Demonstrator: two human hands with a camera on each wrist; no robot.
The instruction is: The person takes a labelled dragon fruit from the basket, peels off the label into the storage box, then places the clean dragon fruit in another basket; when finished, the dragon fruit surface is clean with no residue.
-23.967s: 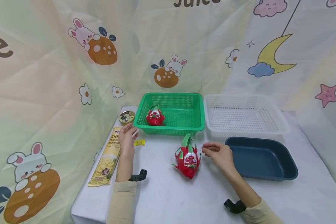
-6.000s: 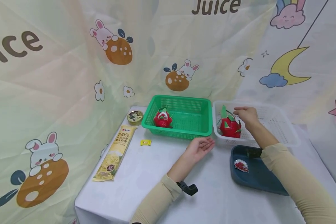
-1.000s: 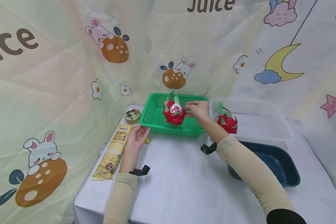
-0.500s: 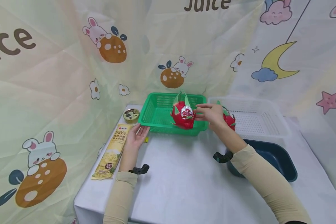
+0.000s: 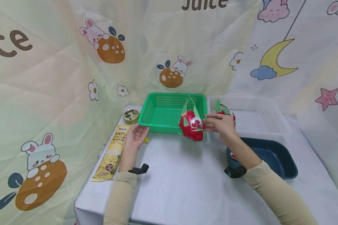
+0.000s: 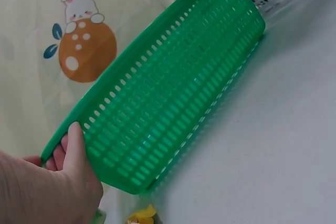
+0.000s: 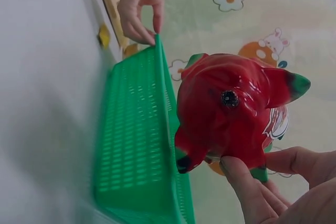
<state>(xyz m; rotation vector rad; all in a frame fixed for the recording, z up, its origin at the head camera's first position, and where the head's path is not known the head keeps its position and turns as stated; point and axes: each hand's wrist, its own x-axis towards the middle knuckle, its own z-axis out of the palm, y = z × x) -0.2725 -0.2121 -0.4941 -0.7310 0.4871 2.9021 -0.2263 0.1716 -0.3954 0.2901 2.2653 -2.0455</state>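
My right hand (image 5: pixel 221 125) pinches a red dragon fruit (image 5: pixel 188 128) with green leaves and a round label. It holds the fruit up over the front right of the green basket (image 5: pixel 164 129). In the right wrist view, thumb and fingers (image 7: pixel 239 182) grip a green-tipped scale at the fruit's side. My left hand (image 5: pixel 135 137) holds the green basket's front left corner, its thumb (image 6: pixel 76 145) against the outer wall and the other fingers partly hidden at the rim. A second dragon fruit (image 5: pixel 221 110) sits in the white basket (image 5: pixel 250 120), partly behind my right hand.
A dark blue tray (image 5: pixel 270 156) stands front right, a label (image 5: pixel 233 156) showing at its left side. At the left lie a pasta packet (image 5: pixel 111 156), a round tin (image 5: pixel 131 115) and a small yellow wrapped piece (image 5: pixel 146 140), partly behind my left hand.
My right hand has carried the dragon fruit rightwards and toward me, from over the green basket's middle to its front right edge. My left hand stays at the basket's corner.
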